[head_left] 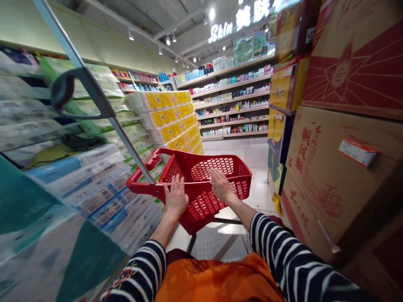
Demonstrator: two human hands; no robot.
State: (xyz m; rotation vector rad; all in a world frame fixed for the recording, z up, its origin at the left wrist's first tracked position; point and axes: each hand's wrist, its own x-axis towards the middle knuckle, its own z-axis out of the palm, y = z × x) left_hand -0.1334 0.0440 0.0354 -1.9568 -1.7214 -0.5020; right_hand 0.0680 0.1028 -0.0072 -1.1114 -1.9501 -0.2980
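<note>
A red plastic shopping basket point(201, 201) with mesh sides stands in front of me on a dark frame. A grey telescopic pull handle point(83, 92) rises from its left end. My left hand point(176, 196) rests on the near rim, its fingers stretched out and slightly apart. Over the same rim, further right, my right hand point(222, 185) is bent with its fingers held together. A small white wad point(211, 179), maybe tissue, shows under those fingers. The basket's visible interior has mesh walls; part of its floor is hidden.
Tissue packs point(170, 115) are stacked to the left, with a dark and olive cloth point(66, 149) on nearer packs. Cardboard cartons point(343, 167) tower close on the right. Shelves of skin-care products point(233, 105) line the back, beyond a pale floor point(256, 184).
</note>
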